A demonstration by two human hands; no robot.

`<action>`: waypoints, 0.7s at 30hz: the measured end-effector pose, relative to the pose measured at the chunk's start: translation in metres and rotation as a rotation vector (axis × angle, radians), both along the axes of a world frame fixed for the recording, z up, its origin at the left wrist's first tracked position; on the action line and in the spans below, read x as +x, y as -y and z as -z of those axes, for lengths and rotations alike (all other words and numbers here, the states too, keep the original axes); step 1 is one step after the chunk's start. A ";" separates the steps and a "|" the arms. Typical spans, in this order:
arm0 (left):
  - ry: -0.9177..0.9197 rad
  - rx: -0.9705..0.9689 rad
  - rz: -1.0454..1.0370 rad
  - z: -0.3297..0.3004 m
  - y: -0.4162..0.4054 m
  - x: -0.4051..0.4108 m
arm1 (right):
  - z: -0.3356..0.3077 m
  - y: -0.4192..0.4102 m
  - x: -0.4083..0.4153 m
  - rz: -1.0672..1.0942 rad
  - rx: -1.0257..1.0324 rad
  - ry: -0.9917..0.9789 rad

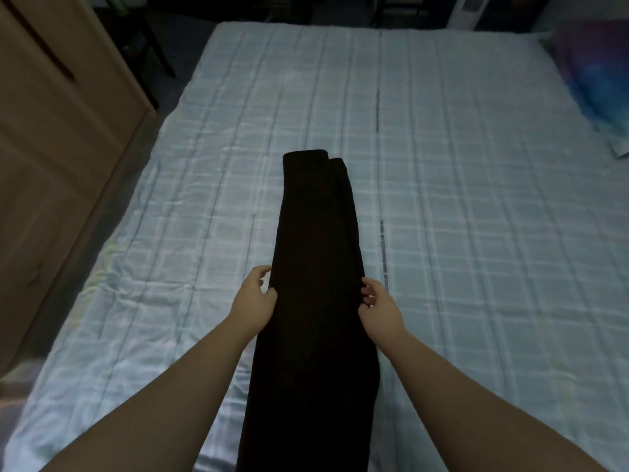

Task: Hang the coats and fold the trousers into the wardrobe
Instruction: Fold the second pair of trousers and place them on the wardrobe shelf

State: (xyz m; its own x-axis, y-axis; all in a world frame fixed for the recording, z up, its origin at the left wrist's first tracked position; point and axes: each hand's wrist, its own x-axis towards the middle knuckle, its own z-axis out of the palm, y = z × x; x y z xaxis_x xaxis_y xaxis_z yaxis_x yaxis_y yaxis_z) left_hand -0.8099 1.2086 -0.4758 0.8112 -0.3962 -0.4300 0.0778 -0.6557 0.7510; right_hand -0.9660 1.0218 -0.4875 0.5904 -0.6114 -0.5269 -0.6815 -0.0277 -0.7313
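Note:
Black trousers (316,267) lie lengthwise on the bed, folded leg over leg, with the cuffs at the far end and the near end running out of the bottom of the view. My left hand (255,298) pinches the trousers' left edge about halfway along. My right hand (379,303) pinches the right edge at the same height, fingers curled onto the cloth. The wooden wardrobe (58,137) stands along the left side of the bed, its doors closed as far as I can see. No coats are in view.
The bed (476,199) carries a pale blue checked sheet. A colourful pillow (599,83) lies at the far right corner. A dark chair or table leg (153,39) stands beyond the wardrobe. A white appliance (469,10) stands behind the bed's far edge.

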 end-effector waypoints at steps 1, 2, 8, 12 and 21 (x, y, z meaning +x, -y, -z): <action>-0.012 0.015 0.002 0.016 0.008 0.011 | 0.015 0.009 0.011 0.047 0.025 -0.011; -0.031 0.035 0.010 0.034 0.014 0.022 | 0.031 0.017 0.021 0.076 0.036 -0.024; -0.115 0.114 -0.066 0.138 0.040 0.059 | 0.115 0.035 0.059 0.155 -0.044 -0.086; -0.125 0.106 -0.190 0.155 0.037 0.065 | 0.130 0.030 0.066 0.219 -0.064 -0.165; -0.006 0.079 -0.203 0.136 0.061 0.066 | 0.111 0.040 0.062 0.415 -0.115 -0.111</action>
